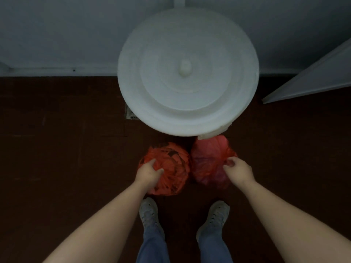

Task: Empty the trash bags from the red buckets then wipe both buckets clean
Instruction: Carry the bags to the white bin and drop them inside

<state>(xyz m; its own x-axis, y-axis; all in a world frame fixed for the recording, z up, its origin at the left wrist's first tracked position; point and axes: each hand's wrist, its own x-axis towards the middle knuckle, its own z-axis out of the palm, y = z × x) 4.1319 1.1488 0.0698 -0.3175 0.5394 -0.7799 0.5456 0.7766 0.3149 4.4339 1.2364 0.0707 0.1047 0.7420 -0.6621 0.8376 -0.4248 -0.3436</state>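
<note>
The room was dim: a dark brown floor (57,149) met a pale grey wall (57,35) across the upper part of the frame, and a light door panel (313,78) slanted in from the right edge. A large white round lid (188,73) filled the upper centre, with a small floor drain (131,112) showing at its lower left edge.

Just below that lid, in the middle of the frame, two red trash bags sat side by side and touching. I took the red buckets to be under them, but the plastic hid them and I could not pick out a rim. The left hand (148,171) lay on top of the left bag (171,168), its fingers (158,170) curled down into the crumpled plastic and gripping it. The right hand (239,169) was at the right-hand edge of the right bag (207,164), thumb and fingers appearing to pinch a fold of the film there. My pale shoes (149,211) stood on the floor just below the bags.

As I judged it, the task was at its very start, with both bags about to be lifted out. The thin film looked easy to tear, so a sharp pull on one small pinch could have ripped it and spilled the contents. A light bucket might also have risen with its bag and tipped, since neither hand held one down. The upper edge of the right bag sat under the rim of the white lid, and lifting straight up could have snagged it there.
</note>
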